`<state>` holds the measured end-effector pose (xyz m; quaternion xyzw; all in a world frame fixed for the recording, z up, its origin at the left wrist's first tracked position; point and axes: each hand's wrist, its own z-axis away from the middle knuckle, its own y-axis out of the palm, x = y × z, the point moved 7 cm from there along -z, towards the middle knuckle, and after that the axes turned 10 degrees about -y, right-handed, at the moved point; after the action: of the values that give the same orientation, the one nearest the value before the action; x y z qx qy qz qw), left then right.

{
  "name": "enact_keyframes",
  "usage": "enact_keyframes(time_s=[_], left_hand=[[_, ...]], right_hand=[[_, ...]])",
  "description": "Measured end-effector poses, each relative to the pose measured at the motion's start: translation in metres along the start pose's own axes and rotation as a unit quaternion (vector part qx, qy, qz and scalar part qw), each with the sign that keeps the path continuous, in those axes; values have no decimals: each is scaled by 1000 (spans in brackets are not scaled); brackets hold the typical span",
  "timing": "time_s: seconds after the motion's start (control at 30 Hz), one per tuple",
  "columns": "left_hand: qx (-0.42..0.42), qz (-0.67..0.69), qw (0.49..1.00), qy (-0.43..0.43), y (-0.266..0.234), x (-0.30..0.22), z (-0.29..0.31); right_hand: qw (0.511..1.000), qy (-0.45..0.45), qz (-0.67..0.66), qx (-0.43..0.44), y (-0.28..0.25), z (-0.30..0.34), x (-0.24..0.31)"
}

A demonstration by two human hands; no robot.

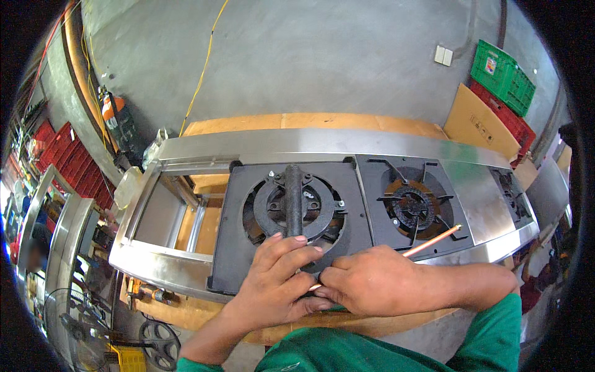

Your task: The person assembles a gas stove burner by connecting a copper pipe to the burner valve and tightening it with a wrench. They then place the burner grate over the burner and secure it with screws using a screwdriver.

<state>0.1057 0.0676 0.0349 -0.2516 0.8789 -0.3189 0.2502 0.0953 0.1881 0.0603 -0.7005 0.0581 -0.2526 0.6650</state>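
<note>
My left hand (276, 282) closes round the near end of a black burner pipe (294, 198); the fingers and thumb hide that end. Attached to the pipe is a round black burner (266, 208), in the opening of a flat black stove plate (238, 248). Next to the left hand, my right hand (375, 282) is closed on a thin copper-coloured tube (434, 240). One length of it slants up to the right past the fist. A short pale bit shows between the two hands, where the fingertips nearly meet; exactly what they touch there is hidden.
The stainless steel stove frame (167, 263) holds a second burner (412, 204) on the right and a third (511, 192) at the far right. At its left is an open bay showing wood below. Behind stand cardboard (480, 121) and a green crate (503, 75). Tools (152, 292) lie below left.
</note>
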Motion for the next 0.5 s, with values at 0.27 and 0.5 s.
enact_keyframes(time_s=[0.27,0.5], left_hand=[[22,-61,996,-67,-43,-54,2],[13,663,542,-517,44,7,76]], right_hand=[[996,8,19,-85,-4,6,1],[989,3,58,-137,-1,7,6]])
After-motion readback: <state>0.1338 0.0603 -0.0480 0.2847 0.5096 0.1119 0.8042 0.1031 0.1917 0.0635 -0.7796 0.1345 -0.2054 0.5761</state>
